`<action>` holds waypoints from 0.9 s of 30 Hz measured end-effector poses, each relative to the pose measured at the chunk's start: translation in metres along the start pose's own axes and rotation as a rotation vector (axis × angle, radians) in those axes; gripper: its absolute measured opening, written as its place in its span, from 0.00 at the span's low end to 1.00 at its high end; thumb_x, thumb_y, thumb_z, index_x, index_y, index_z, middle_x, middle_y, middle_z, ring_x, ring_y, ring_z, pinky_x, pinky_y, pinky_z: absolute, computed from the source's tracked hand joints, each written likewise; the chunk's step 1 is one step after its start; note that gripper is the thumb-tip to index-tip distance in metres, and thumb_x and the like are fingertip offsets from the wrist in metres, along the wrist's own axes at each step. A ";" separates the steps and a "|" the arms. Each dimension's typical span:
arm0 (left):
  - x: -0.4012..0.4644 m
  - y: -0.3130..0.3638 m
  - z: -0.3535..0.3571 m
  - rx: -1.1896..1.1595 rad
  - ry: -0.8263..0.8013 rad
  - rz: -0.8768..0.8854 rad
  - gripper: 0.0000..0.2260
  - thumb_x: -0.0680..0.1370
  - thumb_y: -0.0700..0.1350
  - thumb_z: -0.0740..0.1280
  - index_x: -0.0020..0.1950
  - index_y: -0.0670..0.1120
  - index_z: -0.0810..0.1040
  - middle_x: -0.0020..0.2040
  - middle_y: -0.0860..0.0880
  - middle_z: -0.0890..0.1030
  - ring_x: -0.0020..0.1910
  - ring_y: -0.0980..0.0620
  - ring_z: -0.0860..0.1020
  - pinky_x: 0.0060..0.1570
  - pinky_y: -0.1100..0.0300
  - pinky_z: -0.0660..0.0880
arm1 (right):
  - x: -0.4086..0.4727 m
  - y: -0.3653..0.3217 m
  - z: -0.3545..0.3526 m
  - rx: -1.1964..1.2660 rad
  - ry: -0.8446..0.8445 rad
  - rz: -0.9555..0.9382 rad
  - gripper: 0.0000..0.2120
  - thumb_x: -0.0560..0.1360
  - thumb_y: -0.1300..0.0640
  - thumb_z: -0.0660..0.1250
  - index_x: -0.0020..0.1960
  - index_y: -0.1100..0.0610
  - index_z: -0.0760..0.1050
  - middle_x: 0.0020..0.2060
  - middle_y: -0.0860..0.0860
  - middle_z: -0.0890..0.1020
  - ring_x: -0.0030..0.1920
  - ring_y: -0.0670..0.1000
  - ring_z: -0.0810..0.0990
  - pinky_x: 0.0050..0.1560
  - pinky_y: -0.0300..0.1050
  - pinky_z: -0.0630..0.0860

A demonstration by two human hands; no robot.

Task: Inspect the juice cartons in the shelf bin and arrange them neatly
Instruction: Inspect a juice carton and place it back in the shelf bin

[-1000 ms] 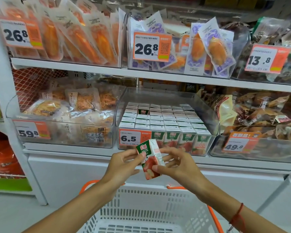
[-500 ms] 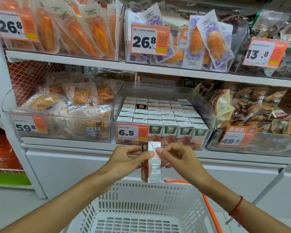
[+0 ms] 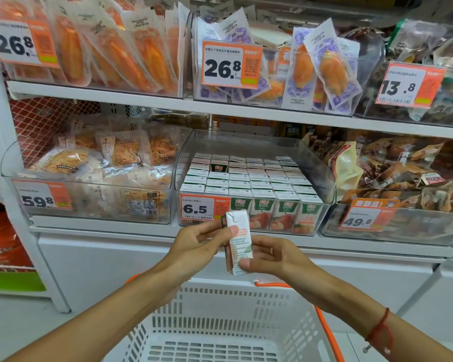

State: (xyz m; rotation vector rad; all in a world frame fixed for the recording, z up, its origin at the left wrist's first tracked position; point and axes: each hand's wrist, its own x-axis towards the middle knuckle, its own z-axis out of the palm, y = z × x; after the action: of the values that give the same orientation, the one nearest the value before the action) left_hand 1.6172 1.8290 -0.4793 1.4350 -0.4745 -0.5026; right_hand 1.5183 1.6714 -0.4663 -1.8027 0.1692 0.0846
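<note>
I hold one small juice carton (image 3: 238, 242) upright in front of the shelf, its white printed side facing me. My left hand (image 3: 198, 246) pinches its upper part with the thumb on the face. My right hand (image 3: 270, 256) grips its lower part from the right. Behind it, a clear shelf bin (image 3: 322, 176) on the middle shelf holds several rows of the same green-and-white cartons (image 3: 249, 181), packed upright. One carton (image 3: 219, 167) near the back left sits lower and shows its green face, leaving a gap in the rows.
A white plastic basket with orange handles (image 3: 220, 322) stands below my arms. A price tag reading 6.5 (image 3: 204, 209) hangs on the bin front. Clear bins of packaged snacks sit to the left (image 3: 94, 176) and right (image 3: 403, 184). Another shelf of packets (image 3: 272, 71) runs above.
The carton has been turned from its tilted red-and-green front to its white printed side, upright. My right hand has slid from the carton's top down to its lower part.
</note>
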 end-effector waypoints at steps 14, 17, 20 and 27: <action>-0.004 0.001 -0.004 0.246 0.188 0.032 0.08 0.69 0.50 0.78 0.44 0.52 0.83 0.42 0.55 0.86 0.44 0.59 0.83 0.48 0.63 0.80 | 0.008 0.011 0.016 -0.465 0.399 -0.158 0.30 0.58 0.41 0.80 0.53 0.47 0.71 0.43 0.43 0.78 0.42 0.40 0.79 0.33 0.34 0.77; -0.003 0.006 -0.015 0.236 0.066 0.009 0.05 0.70 0.49 0.77 0.41 0.56 0.82 0.37 0.61 0.85 0.41 0.64 0.83 0.40 0.71 0.78 | 0.009 0.006 0.006 -0.303 0.329 -0.131 0.23 0.64 0.36 0.72 0.49 0.50 0.76 0.42 0.46 0.82 0.41 0.45 0.81 0.42 0.41 0.80; -0.002 0.013 -0.022 0.301 -0.172 -0.065 0.09 0.72 0.52 0.74 0.51 0.53 0.83 0.44 0.59 0.86 0.46 0.62 0.83 0.44 0.70 0.77 | 0.009 0.002 -0.003 -0.178 0.320 -0.110 0.22 0.65 0.37 0.67 0.50 0.51 0.79 0.43 0.47 0.84 0.45 0.49 0.83 0.47 0.42 0.82; -0.004 0.014 -0.023 0.337 -0.239 -0.091 0.11 0.74 0.54 0.71 0.56 0.56 0.82 0.49 0.59 0.86 0.51 0.63 0.82 0.50 0.68 0.76 | 0.006 -0.001 -0.007 -0.088 0.113 -0.016 0.15 0.75 0.49 0.67 0.60 0.50 0.79 0.51 0.47 0.86 0.53 0.47 0.83 0.58 0.46 0.80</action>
State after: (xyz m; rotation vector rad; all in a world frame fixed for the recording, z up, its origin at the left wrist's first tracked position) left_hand 1.6282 1.8512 -0.4671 1.7332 -0.7131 -0.6961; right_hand 1.5241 1.6641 -0.4643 -1.8974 0.2348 -0.0215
